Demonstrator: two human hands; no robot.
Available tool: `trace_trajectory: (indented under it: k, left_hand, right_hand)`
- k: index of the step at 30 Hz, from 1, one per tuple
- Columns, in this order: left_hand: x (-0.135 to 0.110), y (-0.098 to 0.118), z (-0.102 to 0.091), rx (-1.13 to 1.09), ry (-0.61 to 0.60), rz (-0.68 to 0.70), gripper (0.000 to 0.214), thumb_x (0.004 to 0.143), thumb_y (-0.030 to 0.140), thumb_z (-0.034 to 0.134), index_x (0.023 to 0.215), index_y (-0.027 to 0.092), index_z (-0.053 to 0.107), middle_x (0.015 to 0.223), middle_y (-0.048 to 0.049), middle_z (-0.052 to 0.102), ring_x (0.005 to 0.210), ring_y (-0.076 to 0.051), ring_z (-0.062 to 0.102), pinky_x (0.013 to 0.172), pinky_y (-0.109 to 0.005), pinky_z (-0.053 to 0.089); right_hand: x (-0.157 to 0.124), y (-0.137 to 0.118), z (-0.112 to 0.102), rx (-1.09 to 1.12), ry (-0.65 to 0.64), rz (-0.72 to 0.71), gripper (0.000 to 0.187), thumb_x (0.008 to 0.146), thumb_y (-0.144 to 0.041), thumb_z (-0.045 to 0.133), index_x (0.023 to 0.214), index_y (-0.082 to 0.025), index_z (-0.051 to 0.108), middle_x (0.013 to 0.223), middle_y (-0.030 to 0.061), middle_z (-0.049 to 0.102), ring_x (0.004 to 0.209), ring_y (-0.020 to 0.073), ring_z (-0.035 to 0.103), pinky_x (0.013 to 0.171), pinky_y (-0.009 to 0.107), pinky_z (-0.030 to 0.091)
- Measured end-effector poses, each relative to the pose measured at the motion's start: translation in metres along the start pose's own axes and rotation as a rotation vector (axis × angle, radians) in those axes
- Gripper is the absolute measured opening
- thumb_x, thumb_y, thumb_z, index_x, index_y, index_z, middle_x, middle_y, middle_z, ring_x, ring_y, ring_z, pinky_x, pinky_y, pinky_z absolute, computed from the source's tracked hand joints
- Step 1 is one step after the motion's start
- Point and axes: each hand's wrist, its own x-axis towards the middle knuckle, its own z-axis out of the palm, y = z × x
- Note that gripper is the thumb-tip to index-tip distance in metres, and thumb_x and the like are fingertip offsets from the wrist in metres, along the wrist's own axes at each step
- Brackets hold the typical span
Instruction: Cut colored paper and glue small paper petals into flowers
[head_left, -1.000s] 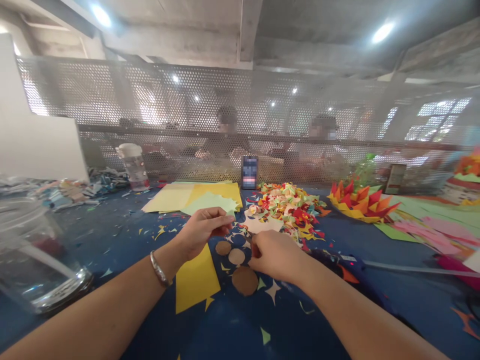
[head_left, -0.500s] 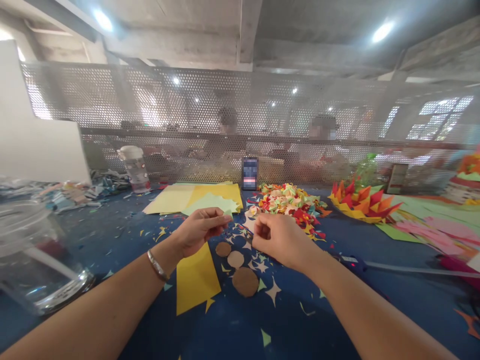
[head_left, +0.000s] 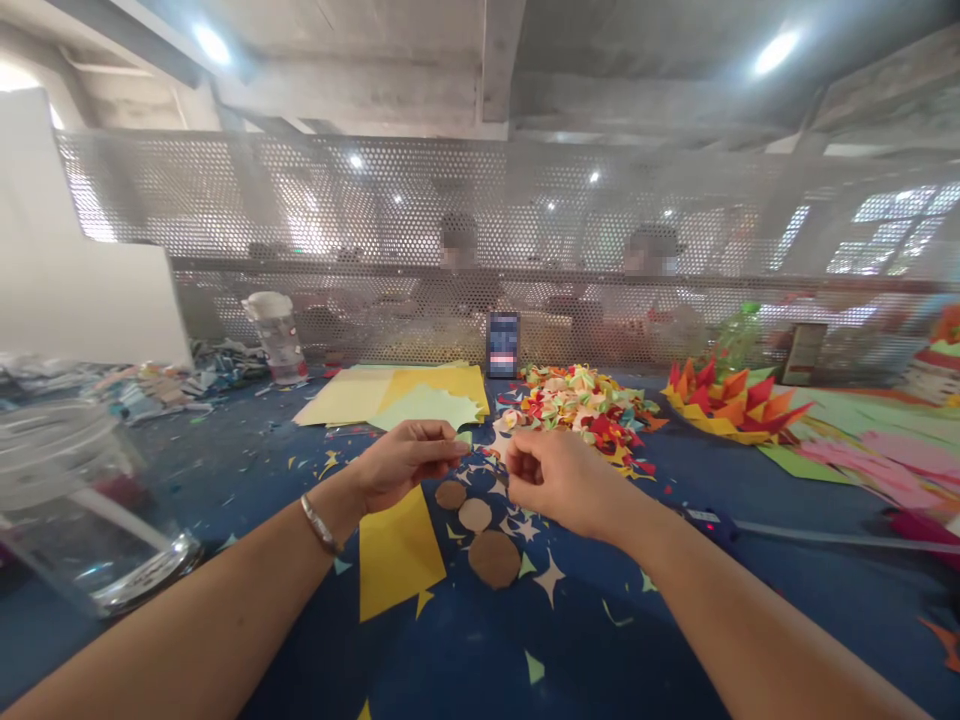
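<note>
Paper [head_left: 466,437], small and green, is sitting pinched in the left grip [head_left: 401,464], ideally lightly to avoid creases, while the curled right grip [head_left: 561,482] nearby is hiding any contents.

Small green paper piece [head_left: 466,438] in the person's left hand [head_left: 405,465], three round brownish discs [head_left: 495,559] right of a yellow four-sided paper sheet [head_left: 400,555], multicoloured folded-paper heap [head_left: 589,402] behind them

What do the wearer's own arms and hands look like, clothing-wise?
The left hand and right hand are without gloves, and no sleeve shows on either arm. A shiny, silver-coloured bracelet is worn on the left; none shows on the right.
</note>
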Motion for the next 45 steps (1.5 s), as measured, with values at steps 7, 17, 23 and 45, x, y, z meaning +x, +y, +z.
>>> trace_trajectory:
  k: [7, 17, 23, 45]
  left_hand:
    - [0.000, -0.001, 0.005, 0.027, 0.023, 0.051, 0.021, 0.070, 0.027, 0.070, 0.064, 0.014, 0.055, 0.058, 0.0033, 0.054, 0.051, -0.005, 0.043, 0.050, -0.018, 0.028]
    - [0.003, -0.005, 0.012, 0.037, 0.009, 0.191, 0.020, 0.078, 0.027, 0.062, 0.067, 0.015, 0.050, 0.058, 0.0052, 0.046, 0.053, -0.006, 0.040, 0.053, -0.021, 0.027]
    - [0.000, -0.001, 0.005, 0.218, -0.086, 0.233, 0.022, 0.086, 0.034, 0.055, 0.074, 0.016, 0.049, 0.060, 0.0054, 0.040, 0.055, -0.008, 0.034, 0.052, -0.024, 0.023]
    - [0.008, -0.009, 0.016, 0.151, 0.227, 0.230, 0.027, 0.081, 0.041, 0.058, 0.071, 0.017, 0.051, 0.062, 0.0029, 0.054, 0.060, -0.010, 0.052, 0.065, -0.025, 0.042]
  right_hand:
    - [0.000, -0.001, 0.000, 0.056, -0.061, -0.026, 0.004, 0.070, -0.017, 0.054, 0.071, -0.020, 0.052, 0.057, -0.0032, 0.052, 0.051, 0.0094, 0.047, 0.048, 0.023, 0.036]
    - [0.001, 0.002, 0.002, 0.106, -0.046, -0.023, 0.004, 0.069, -0.017, 0.054, 0.070, -0.020, 0.051, 0.058, -0.0028, 0.049, 0.053, 0.0099, 0.044, 0.049, 0.025, 0.035]
    - [0.001, -0.001, -0.001, 0.130, -0.042, -0.013, 0.002, 0.072, -0.018, 0.053, 0.071, -0.019, 0.052, 0.058, -0.0025, 0.048, 0.052, 0.0101, 0.045, 0.049, 0.024, 0.035]
    - [0.002, 0.007, -0.002, 0.031, -0.056, 0.068, 0.005, 0.074, -0.021, 0.053, 0.069, -0.019, 0.055, 0.060, 0.0004, 0.057, 0.053, 0.0109, 0.049, 0.050, 0.026, 0.034]
